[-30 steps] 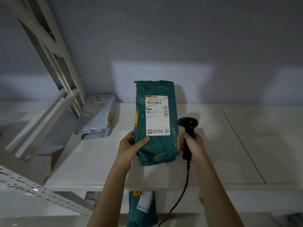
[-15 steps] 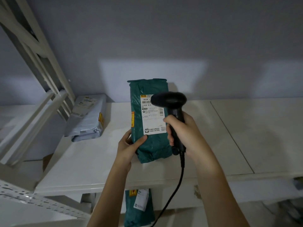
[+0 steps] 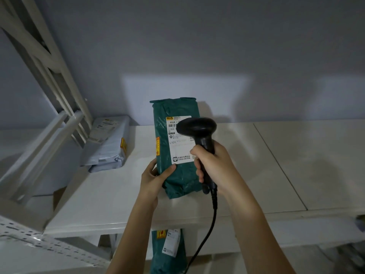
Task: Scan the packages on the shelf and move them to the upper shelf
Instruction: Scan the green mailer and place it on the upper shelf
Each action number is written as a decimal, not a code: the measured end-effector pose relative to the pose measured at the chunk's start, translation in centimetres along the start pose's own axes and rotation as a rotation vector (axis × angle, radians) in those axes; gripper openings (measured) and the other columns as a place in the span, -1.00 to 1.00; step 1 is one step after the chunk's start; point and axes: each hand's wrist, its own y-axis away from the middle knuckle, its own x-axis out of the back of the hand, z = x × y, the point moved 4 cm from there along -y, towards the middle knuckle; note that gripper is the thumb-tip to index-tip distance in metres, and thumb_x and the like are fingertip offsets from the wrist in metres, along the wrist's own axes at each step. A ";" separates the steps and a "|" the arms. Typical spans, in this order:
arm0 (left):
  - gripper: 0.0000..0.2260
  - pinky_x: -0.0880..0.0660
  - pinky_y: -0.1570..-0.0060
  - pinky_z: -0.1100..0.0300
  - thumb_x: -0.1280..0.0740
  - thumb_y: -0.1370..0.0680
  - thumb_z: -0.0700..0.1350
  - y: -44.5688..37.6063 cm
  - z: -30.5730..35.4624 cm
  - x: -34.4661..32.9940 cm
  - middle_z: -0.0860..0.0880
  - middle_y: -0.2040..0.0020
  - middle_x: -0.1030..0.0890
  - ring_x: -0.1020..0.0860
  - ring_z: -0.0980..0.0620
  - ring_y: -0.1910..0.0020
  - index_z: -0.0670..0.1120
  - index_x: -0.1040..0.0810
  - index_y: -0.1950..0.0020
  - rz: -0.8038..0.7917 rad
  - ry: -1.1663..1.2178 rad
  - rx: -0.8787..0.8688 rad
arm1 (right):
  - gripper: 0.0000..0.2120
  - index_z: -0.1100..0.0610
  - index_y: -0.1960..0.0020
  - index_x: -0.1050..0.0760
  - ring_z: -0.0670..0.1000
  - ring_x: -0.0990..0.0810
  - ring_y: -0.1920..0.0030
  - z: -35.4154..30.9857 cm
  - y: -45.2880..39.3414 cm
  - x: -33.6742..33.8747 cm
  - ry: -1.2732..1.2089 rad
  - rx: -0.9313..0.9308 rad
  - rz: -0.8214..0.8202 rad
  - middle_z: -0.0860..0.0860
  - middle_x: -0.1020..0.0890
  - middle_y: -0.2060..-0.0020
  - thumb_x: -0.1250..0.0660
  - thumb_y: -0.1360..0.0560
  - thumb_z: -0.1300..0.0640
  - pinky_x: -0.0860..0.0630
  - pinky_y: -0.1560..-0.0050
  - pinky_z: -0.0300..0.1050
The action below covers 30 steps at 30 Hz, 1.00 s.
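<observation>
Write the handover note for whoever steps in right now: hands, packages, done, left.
Left hand steadies the green package on the upper shelf.
Right hand grips the corded scanner, its head over the package's label.
Grey package lies on the same shelf, to the left.
Another green package sits on the shelf below: scan it and move it up.
Whether the scan registered cannot be told.
</observation>
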 end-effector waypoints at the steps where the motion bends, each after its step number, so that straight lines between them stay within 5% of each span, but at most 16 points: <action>1: -0.67 -0.61 0.16 0.18 -0.50 -0.37 -0.21 0.0 0.1 0.0 -0.06 -0.06 -0.67 -0.65 -0.03 -0.01 0.07 -0.56 -0.07 0.000 0.001 0.001 | -0.89 0.17 0.23 -0.34 -0.02 -0.33 0.62 0.2 -0.1 0.1 -0.004 -0.001 0.008 0.10 -0.39 0.50 -0.25 -0.44 0.22 -0.31 0.59 -0.23; 8: -0.62 -0.59 0.03 0.04 -0.52 -0.35 -0.15 0.1 0.3 0.9 -0.07 -0.11 -0.65 -0.62 -0.09 -0.07 0.03 -0.55 -0.12 0.062 0.035 0.029 | -0.83 0.18 0.07 -0.31 -0.05 -0.37 0.63 3.5 -3.8 2.9 0.020 -0.086 0.172 0.08 -0.44 0.40 -0.25 -0.50 0.09 -0.36 0.58 -0.20; 16: -0.51 -0.57 0.12 0.11 -0.49 -0.38 -0.14 0.4 0.6 2.3 -0.11 -0.12 -0.63 -0.62 -0.07 -0.03 -0.10 -0.49 -0.29 0.127 0.125 0.087 | -0.80 0.15 0.20 -0.38 0.05 -0.51 0.45 10.8 -7.3 3.8 0.097 -0.266 0.177 0.10 -0.48 0.39 -0.26 -0.52 0.05 -0.47 0.50 -0.19; 21: -0.55 -0.57 0.09 0.12 -0.51 -0.36 -0.14 0.5 1.2 2.5 -0.11 -0.11 -0.64 -0.63 -0.06 -0.02 -0.09 -0.52 -0.22 0.118 0.078 0.071 | -0.75 0.22 0.12 -0.47 0.10 -0.53 0.43 12.5 -8.4 3.0 0.128 -0.318 0.179 0.13 -0.54 0.36 -0.25 -0.53 0.02 -0.51 0.39 -0.10; 25: -0.65 -0.57 0.30 0.24 -0.52 -0.36 -0.11 0.9 1.6 2.6 -0.01 -0.01 -0.66 -0.64 0.01 0.05 0.00 -0.54 -0.10 0.109 0.023 0.033 | -0.73 0.17 0.20 -0.48 0.03 -0.50 0.38 12.8 -8.8 3.2 0.272 -0.327 0.271 0.11 -0.55 0.33 -0.25 -0.51 -0.03 -0.41 0.34 -0.15; 28: -0.72 -0.55 0.30 0.23 -0.51 -0.36 -0.10 1.1 1.8 2.2 0.02 0.02 -0.67 -0.65 0.02 0.06 0.04 -0.56 -0.03 0.062 0.031 0.038 | -0.73 0.19 0.11 -0.52 0.11 -0.58 0.20 12.7 -8.8 3.6 0.329 -0.336 0.286 0.17 -0.60 0.19 -0.28 -0.50 -0.03 -0.47 0.18 -0.09; 30: -0.78 -0.56 0.22 0.22 -0.50 -0.37 -0.11 1.0 1.7 1.5 0.02 0.03 -0.69 -0.65 0.03 0.05 0.06 -0.59 0.02 0.018 0.038 0.061 | -0.67 0.25 -0.18 -0.47 0.17 -0.55 -0.08 12.5 -8.2 4.1 0.477 -0.322 0.263 0.23 -0.57 -0.06 -0.28 -0.52 0.06 -0.48 -0.06 -0.03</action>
